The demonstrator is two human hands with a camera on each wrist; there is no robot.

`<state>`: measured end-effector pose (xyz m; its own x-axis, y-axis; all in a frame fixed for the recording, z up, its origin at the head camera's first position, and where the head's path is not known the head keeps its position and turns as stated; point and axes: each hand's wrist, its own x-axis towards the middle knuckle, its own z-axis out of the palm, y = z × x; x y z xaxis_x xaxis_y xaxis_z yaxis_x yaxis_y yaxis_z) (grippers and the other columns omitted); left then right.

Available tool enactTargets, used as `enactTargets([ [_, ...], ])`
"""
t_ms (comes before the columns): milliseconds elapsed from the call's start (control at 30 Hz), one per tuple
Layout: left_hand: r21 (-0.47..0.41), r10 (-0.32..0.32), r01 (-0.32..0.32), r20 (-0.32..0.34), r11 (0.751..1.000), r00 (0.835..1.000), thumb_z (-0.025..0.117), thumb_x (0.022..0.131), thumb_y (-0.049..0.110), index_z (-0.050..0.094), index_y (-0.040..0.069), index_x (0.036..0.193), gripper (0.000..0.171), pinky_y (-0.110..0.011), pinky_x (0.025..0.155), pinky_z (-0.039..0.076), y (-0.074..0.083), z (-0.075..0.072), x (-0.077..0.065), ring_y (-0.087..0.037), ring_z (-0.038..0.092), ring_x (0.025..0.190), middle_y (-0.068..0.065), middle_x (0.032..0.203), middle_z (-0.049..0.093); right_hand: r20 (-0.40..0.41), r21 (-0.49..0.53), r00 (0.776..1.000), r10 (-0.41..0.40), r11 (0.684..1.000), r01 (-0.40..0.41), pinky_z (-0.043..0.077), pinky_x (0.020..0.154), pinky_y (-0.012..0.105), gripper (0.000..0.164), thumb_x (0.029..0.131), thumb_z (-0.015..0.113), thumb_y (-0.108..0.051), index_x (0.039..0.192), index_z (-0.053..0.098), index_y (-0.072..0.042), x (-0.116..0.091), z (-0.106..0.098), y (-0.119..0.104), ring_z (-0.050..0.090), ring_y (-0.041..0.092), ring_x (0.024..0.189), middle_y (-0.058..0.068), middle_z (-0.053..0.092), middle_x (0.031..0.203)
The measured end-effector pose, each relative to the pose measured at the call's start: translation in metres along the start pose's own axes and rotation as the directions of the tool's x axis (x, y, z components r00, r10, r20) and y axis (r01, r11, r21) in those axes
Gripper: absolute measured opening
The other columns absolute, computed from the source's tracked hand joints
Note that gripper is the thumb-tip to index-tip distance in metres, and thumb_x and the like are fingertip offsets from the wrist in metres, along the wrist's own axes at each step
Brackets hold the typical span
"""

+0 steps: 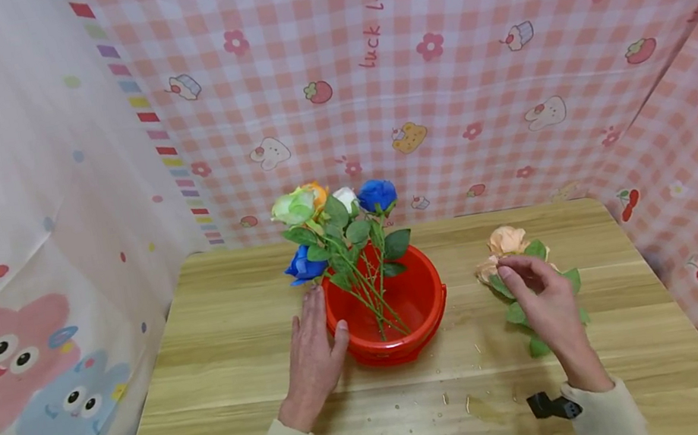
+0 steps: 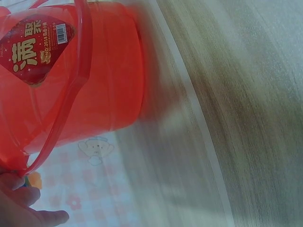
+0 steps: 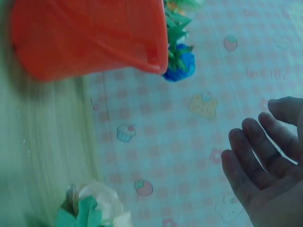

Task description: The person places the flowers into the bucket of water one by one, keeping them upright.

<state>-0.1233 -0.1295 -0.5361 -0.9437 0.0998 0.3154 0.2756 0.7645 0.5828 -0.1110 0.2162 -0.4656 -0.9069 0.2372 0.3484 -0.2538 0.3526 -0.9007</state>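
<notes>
A red plastic bucket (image 1: pixel 394 354) stands on the table with artificial roses leaning in it. Their heads are blue (image 1: pixel 378 195), white, orange and pale green, and another blue rose (image 1: pixel 304 264) hangs over the left rim. My left hand (image 1: pixel 310 355) rests against the bucket's left side, fingers extended and thumb by the rim. In the left wrist view, the bucket's handle (image 2: pixel 84 42) hangs down its side. Peach roses (image 1: pixel 507 240) with green leaves lie on the table at right. Above them is my right hand (image 1: pixel 548 299), its fingers loosely bent around nothing in the right wrist view.
The wooden table (image 1: pixel 225 346) carries water drops and a small puddle (image 1: pixel 485 409) in front of the bucket. A pink checked cloth (image 1: pixel 439 94) hangs behind and at right; a white printed cloth (image 1: pixel 65 219) hangs at left.
</notes>
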Motion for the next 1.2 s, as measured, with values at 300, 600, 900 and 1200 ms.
enactTargets([
  [300,-0.008,-0.004,0.004,-0.002,1.000,1.000,0.045,0.106,0.036,0.032,-0.002,0.160,0.068,-0.064,0.121,0.023,0.001,0.000,-0.001,-0.035,0.028,0.154,-0.017,0.166,0.033,-0.023,-0.082,0.998,0.052,0.995,-0.054,0.050,0.083,0.010,0.020,0.099,0.070,-0.014,0.113,0.075,0.000,-0.002,-0.013,0.018,0.066,-0.002,0.096,-0.002,0.074,0.104],
  [600,-0.014,-0.010,0.010,0.008,1.000,1.000,0.044,0.106,0.037,0.031,-0.001,0.161,0.068,-0.063,0.121,0.022,0.001,-0.001,0.000,-0.035,0.027,0.155,-0.016,0.166,0.033,-0.040,-0.210,0.992,0.124,0.969,-0.129,0.048,0.083,0.008,0.027,0.101,0.068,-0.023,0.116,0.074,-0.002,-0.004,-0.023,0.041,0.063,-0.007,0.095,0.006,0.074,0.109],
  [900,-0.017,-0.001,0.001,0.002,1.000,1.000,0.046,0.106,0.035,0.030,-0.001,0.161,0.068,-0.065,0.120,0.024,0.001,0.000,0.000,-0.035,0.027,0.154,-0.017,0.166,0.033,-0.004,-0.284,0.996,0.089,0.955,-0.086,0.046,0.083,0.004,0.023,0.101,0.068,-0.017,0.113,0.073,0.001,-0.005,-0.035,0.064,0.057,-0.017,0.092,0.015,0.074,0.112],
  [1200,-0.017,-0.006,0.006,0.003,1.000,1.000,0.049,0.105,0.031,0.031,-0.001,0.161,0.067,-0.064,0.121,0.022,0.001,-0.001,0.000,-0.035,0.027,0.154,-0.017,0.166,0.032,0.075,-0.396,0.987,0.142,0.913,-0.101,0.040,0.080,0.001,0.032,0.104,0.063,-0.022,0.124,0.069,0.001,-0.005,-0.046,0.082,0.068,0.023,0.105,0.019,0.071,0.120],
])
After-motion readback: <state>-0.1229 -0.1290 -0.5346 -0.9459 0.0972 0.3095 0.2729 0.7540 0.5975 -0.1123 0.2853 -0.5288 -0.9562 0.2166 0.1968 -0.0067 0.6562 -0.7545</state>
